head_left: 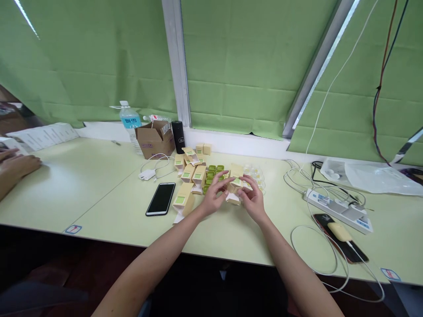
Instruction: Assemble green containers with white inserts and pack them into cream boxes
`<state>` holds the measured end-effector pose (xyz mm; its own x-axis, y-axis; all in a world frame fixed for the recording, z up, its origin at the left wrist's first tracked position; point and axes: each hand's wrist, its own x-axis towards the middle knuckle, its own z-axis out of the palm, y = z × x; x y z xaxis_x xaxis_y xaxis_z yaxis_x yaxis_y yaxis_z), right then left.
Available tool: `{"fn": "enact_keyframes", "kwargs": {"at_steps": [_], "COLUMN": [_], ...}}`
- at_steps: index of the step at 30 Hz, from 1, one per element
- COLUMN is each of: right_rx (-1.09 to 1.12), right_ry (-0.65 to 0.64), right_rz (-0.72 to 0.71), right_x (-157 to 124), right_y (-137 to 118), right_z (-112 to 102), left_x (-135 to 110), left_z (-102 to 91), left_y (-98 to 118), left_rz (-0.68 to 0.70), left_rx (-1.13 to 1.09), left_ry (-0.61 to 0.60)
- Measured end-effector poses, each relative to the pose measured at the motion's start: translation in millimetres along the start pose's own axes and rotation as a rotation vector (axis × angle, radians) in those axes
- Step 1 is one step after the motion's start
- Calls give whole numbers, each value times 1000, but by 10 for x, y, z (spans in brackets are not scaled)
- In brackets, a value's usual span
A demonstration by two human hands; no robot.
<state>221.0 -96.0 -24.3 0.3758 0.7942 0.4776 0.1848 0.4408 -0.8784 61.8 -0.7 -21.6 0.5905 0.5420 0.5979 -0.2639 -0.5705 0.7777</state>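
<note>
Carton, tan with a green label, is held between both hands over the middle of the table. The left hand grips its left side, fingers curled over the top edge. The right hand grips its right side, fingers partly closed against it. More cartons lie in a loose pile just left of the hands, and green jars stand behind the hands. A phone lies flat, screen dark, left of the pile. A power strip sits well to the right. Another person's hand rests on the table at the far left.
</note>
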Motion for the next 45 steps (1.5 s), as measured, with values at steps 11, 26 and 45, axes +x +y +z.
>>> {"fn": "enact_keyframes", "kwargs": {"at_steps": [11,26,45], "right_rx": [-59,52,16], "right_ry": [103,-57,-67], "right_rz": [-2,-39,-26], "right_x": [38,-47,-53], "right_y": [23,-86,-54], "right_z": [-24,23,43], "left_x": [-4,49,24], "left_z": [4,106,153], "left_y": [45,2,-34], "left_rz": [-42,-109,-72], "left_rx": [-71,-341,-138], "left_ry": [-147,59,159]}}
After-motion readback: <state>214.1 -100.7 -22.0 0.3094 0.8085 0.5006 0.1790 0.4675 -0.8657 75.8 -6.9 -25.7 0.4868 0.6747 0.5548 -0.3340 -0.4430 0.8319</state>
